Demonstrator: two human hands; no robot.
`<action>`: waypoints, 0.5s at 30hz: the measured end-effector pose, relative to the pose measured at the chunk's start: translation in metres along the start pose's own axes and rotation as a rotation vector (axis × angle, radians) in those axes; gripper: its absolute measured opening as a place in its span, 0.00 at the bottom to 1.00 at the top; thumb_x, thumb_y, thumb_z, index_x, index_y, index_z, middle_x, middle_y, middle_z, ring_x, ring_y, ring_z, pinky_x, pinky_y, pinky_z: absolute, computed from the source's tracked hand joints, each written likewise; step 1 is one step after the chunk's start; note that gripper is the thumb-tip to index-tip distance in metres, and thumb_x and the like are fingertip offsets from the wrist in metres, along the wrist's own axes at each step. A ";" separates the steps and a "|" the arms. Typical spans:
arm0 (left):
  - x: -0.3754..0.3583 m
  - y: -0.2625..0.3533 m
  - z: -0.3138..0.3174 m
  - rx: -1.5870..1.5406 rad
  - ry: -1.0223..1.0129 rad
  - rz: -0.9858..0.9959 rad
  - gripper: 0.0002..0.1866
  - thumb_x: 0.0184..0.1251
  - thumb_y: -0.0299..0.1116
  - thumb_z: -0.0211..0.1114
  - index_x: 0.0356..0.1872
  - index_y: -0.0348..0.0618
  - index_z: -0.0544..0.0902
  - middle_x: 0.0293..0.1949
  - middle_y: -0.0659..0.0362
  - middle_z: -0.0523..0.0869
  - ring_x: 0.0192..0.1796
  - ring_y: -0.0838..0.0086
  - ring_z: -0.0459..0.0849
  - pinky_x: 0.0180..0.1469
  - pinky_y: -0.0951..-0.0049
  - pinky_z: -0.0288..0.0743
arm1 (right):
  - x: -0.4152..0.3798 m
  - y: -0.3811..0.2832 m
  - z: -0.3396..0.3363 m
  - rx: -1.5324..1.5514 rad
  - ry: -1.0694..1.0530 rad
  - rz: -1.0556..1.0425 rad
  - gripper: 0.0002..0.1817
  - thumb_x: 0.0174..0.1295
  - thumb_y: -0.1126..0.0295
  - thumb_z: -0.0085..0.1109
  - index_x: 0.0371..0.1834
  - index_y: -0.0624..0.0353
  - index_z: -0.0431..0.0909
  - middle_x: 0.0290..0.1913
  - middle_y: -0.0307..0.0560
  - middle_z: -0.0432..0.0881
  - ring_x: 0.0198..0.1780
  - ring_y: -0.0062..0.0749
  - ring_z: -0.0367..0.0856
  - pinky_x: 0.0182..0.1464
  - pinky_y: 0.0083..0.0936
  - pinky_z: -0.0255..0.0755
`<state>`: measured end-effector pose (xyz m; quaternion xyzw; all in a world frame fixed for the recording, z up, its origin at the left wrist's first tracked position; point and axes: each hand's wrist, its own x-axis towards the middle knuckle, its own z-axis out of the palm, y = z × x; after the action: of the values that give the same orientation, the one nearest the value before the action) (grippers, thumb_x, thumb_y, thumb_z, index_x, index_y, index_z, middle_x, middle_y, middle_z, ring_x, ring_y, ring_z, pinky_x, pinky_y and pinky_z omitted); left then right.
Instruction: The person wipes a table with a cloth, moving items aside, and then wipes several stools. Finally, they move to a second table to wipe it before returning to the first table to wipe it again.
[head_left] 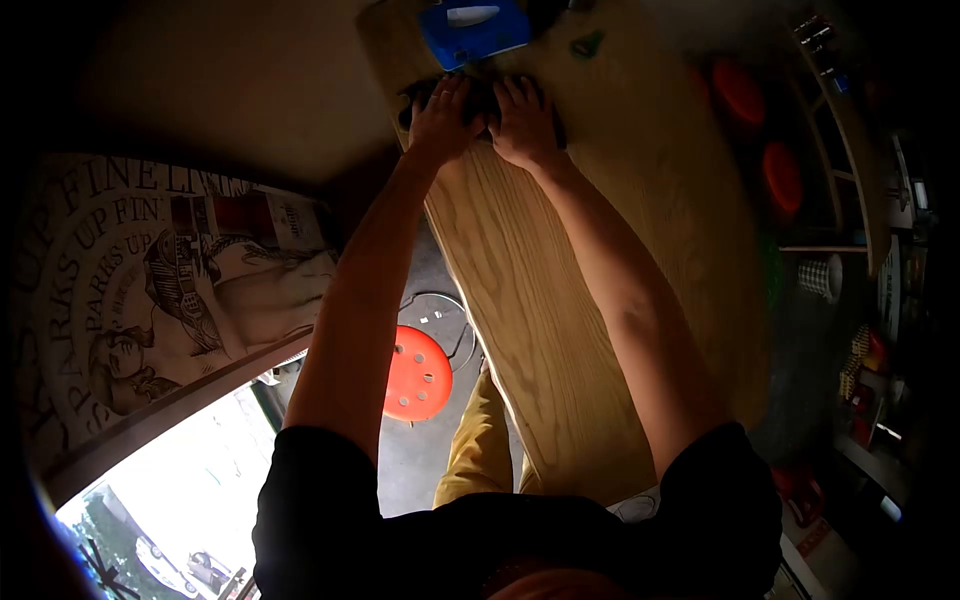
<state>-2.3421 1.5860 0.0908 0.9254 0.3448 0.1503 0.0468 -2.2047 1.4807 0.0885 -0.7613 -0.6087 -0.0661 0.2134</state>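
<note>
Both my arms reach out to the far end of a wooden table (520, 300). My left hand (443, 120) lies palm down, fingers stretched forward, on a dark, soft-looking item that may be cloth. Close beside it, my right hand (525, 124) rests flat on the same dark item (484, 100), its fingers spread. The thumbs nearly meet between the hands. Deep shadow hides the item's exact kind and outline. Just beyond the fingertips stands a blue tissue box (476, 40) with a white opening on top.
A small green object (587, 44) lies right of the box. A red stool (418, 374) with holes stands on the floor left of the table; red round seats (783, 178) are at the right. A printed panel (200, 290) and a bright window fill the left. Shelves (850, 160) line the right.
</note>
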 end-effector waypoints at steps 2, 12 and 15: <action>-0.007 0.003 0.006 0.019 0.045 0.007 0.35 0.73 0.54 0.53 0.75 0.48 0.63 0.77 0.58 0.62 0.79 0.65 0.56 0.75 0.44 0.51 | 0.008 -0.001 -0.004 0.075 0.070 -0.065 0.28 0.67 0.60 0.56 0.67 0.63 0.70 0.71 0.52 0.69 0.75 0.52 0.59 0.74 0.57 0.50; -0.049 0.134 -0.010 -0.212 -0.234 0.319 0.29 0.75 0.44 0.55 0.72 0.41 0.66 0.75 0.53 0.63 0.81 0.63 0.51 0.78 0.43 0.44 | -0.140 0.050 -0.108 0.044 -0.194 0.072 0.25 0.69 0.70 0.53 0.68 0.65 0.69 0.73 0.52 0.66 0.77 0.47 0.58 0.76 0.50 0.51; 0.051 0.174 0.034 -0.062 -0.178 0.390 0.28 0.79 0.45 0.47 0.73 0.43 0.65 0.76 0.56 0.62 0.81 0.66 0.51 0.78 0.47 0.45 | -0.081 0.114 -0.091 -0.098 -0.039 0.275 0.26 0.68 0.74 0.49 0.70 0.65 0.65 0.73 0.54 0.65 0.77 0.49 0.57 0.77 0.52 0.47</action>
<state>-2.1865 1.4880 0.1043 0.9823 0.1487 0.0850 0.0754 -2.1013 1.3519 0.1127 -0.8481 -0.4988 -0.0509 0.1713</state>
